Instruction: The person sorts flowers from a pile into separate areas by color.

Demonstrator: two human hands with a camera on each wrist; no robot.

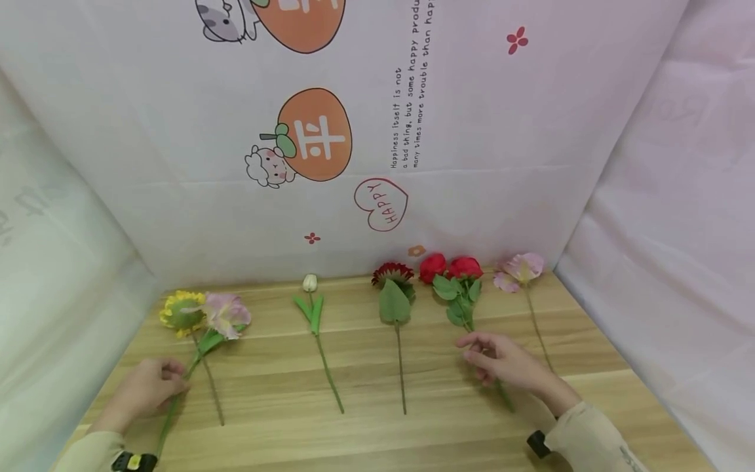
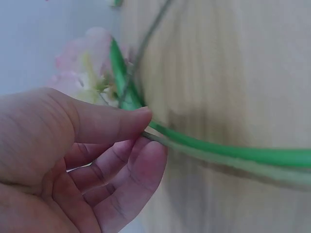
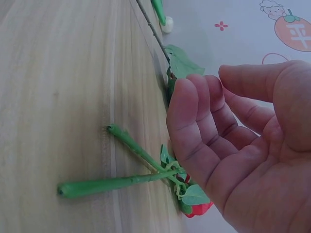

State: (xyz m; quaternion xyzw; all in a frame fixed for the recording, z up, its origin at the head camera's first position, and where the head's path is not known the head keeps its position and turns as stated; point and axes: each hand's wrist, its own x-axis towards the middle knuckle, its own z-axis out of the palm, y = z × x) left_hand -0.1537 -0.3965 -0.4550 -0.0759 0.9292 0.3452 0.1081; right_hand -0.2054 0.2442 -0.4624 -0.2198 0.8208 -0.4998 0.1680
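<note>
1. Left hand [image 1: 147, 388]: thumb and fingers pinch the stem of the left pink flower [image 1: 227, 316]. The bloom lies ahead of the hand and to its right; the stem's long axis runs aslant, its lower part trailing back toward the person beside the wrist.

2. Yellow sunflower [image 1: 183, 314]: on the counter [image 1: 277, 400], ahead of the left hand, which is the nearer. Its thin stem slants nearward to the right and crosses the pink flower's stem; which lies uppermost cannot be confirmed.

3. White tulip [image 1: 316, 321]: between the hands, touched by neither. Bloom near the counter's far edge; stem end points nearward, leaning right.

4. Dark red daisy-like flower [image 1: 394, 303]: long axis almost straight toward the person. Right hand nearer, standing apart to its right.

5. Red roses [image 1: 464, 267]: blooms at the far edge, ahead of the right hand and slightly left. Stems run nearward and to the right beneath that hand; the right wrist view shows two, crossing.

6. Right hand [image 1: 501, 359]: above the rose stems, fingers loosely curved, nothing gripped. Contact with the stems cannot be determined.

7. Right pink flower [image 1: 523, 269]: ahead of the right hand and to its right; stem runs nearward to the forearm, lower end hidden.
</note>
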